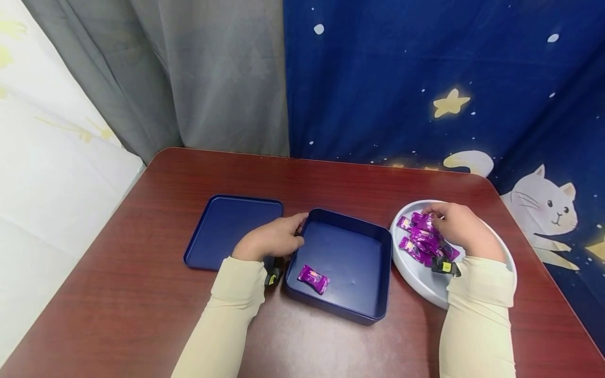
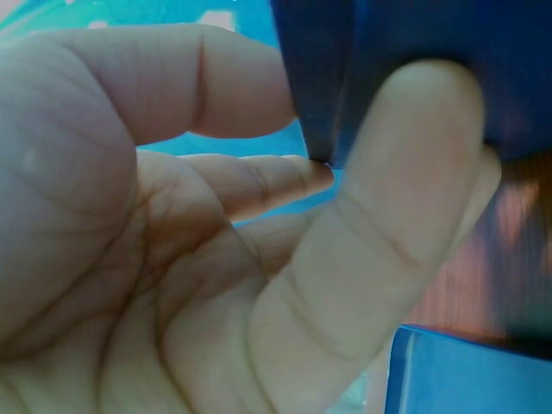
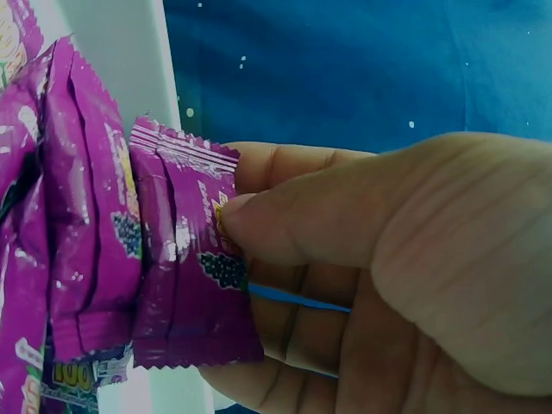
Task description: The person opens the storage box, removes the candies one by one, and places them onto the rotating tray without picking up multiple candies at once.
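In the head view, my left hand (image 1: pixel 274 237) touches the left wall of a dark blue box (image 1: pixel 350 252), near its far left corner. The left wrist view shows the thumb (image 2: pixel 414 155) against the box wall (image 2: pixel 362 52), the fingers rather straight. A purple wrapped candy (image 1: pixel 313 279) lies inside the box at the near left. Over a round white plate (image 1: pixel 425 286), my right hand (image 1: pixel 460 228) pinches a purple wrapped candy (image 3: pixel 194 250) between thumb and fingers. Several more purple candies (image 1: pixel 423 239) lie piled on the plate beside it.
A flat dark blue lid (image 1: pixel 236 223) lies on the reddish-brown table (image 1: pixel 118 273), left of the box. The plate stands close against the box's right side. Grey and blue curtains (image 1: pixel 378 79) hang behind the table.
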The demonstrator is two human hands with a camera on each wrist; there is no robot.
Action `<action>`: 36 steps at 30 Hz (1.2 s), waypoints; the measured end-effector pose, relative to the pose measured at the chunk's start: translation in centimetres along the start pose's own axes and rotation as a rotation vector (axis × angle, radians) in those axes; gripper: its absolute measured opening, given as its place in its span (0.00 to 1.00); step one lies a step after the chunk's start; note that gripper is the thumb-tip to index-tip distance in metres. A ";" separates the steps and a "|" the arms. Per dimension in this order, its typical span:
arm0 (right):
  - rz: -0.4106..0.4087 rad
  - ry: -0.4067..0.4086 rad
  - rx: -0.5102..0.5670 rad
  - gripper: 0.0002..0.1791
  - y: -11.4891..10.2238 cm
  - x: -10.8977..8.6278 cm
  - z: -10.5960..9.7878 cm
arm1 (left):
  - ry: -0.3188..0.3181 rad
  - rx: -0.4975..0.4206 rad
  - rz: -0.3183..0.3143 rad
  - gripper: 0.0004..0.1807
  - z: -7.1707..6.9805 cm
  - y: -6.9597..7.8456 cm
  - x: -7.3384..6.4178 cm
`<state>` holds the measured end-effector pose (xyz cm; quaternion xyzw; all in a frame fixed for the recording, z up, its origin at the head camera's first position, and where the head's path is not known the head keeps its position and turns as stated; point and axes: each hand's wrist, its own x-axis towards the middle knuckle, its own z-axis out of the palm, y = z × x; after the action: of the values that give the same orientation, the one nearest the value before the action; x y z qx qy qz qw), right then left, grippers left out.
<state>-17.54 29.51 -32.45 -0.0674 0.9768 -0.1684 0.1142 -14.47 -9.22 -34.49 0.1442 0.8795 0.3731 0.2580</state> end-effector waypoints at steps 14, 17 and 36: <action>0.020 -0.036 -0.007 0.23 -0.1 -0.2 -0.4 | 0.002 0.017 0.010 0.36 -0.1 -0.1 0.1; -0.009 -0.020 -0.035 0.25 -1.1 -0.4 -0.8 | 0.003 0.025 0.012 0.36 -0.1 0.0 0.1; -0.505 -0.037 -0.190 0.20 -15.3 -2.2 4.0 | 0.032 0.044 0.028 0.36 0.0 -0.2 0.4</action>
<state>-13.01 14.34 -30.44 -0.3223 0.9382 -0.0979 0.0798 -14.79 -9.16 -34.75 0.1561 0.8893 0.3596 0.2353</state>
